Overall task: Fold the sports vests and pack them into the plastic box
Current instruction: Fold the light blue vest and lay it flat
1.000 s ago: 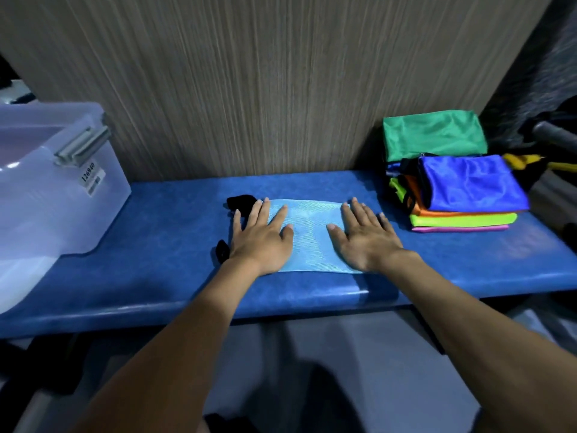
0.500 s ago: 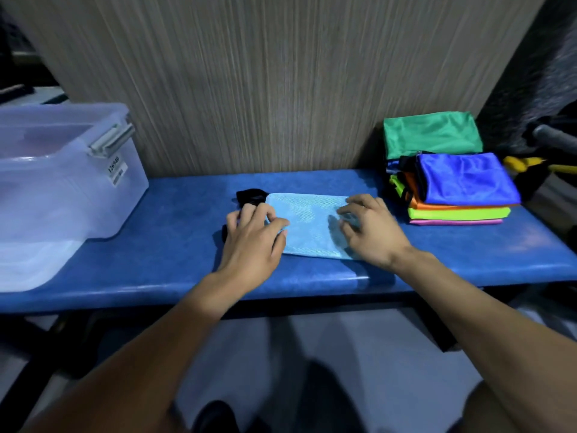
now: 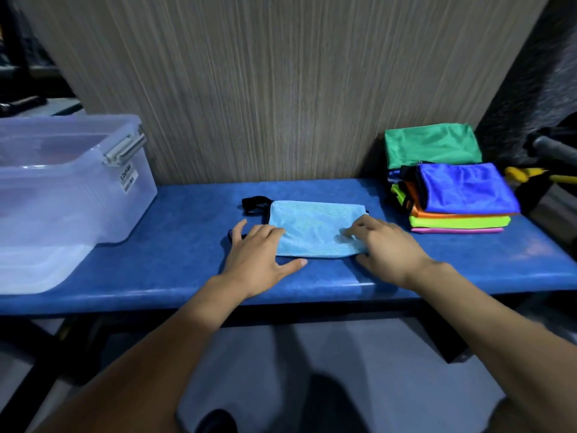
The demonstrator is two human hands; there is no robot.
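A folded light-blue vest [image 3: 315, 228] with black trim lies mid-bench on the blue bench [image 3: 175, 270]. The left hand [image 3: 260, 256] rests flat at its left end, fingers spread; the right hand [image 3: 385, 248] curls its fingers onto the right end, though a pinch cannot be told. Far left, the clear plastic box [image 3: 71, 195] carries a label reading roughly "126940"; far right sits a stack of folded vests [image 3: 452, 195].

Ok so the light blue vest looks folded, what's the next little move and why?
Probably grip both short ends and lift it. The light blue vest lies folded flat, the left hand and right hand sit at its ends, and the plastic box stands open at left.
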